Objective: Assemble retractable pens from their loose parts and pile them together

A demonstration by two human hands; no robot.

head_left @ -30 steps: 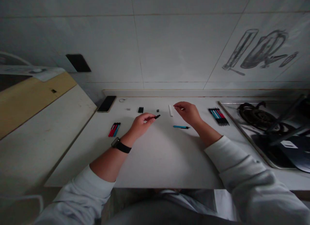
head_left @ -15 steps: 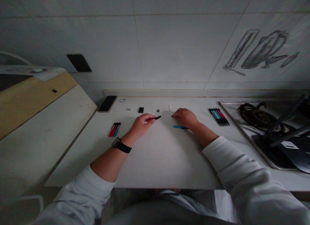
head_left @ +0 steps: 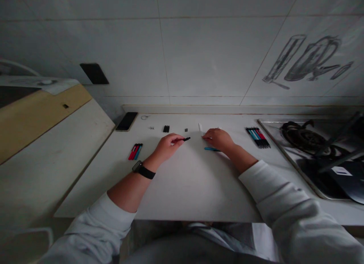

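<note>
My left hand (head_left: 171,143) is closed in a pinch on a small black pen part (head_left: 187,139), whose dark end sticks out to the right. My right hand (head_left: 218,138) has its fingertips pressed together at the near end of a thin whitish pen refill (head_left: 200,128) on the table. Just below that hand lies a blue pen barrel (head_left: 211,149), its right end partly hidden by the hand. Between and beyond the hands are small dark pieces (head_left: 186,130) and several black pen parts (head_left: 166,128) in a row.
On the white table (head_left: 196,188), red and blue barrels (head_left: 135,152) lie left, and several assembled pens (head_left: 258,138) right. Small springs (head_left: 151,127), a ring (head_left: 145,117) and a phone (head_left: 126,121) are at the back left. A gas stove (head_left: 309,150) borders the right.
The whitish refill at my right fingertips has shifted slightly, showing as one strip. My left hand keeps the black pen part in nearly the same place.
</note>
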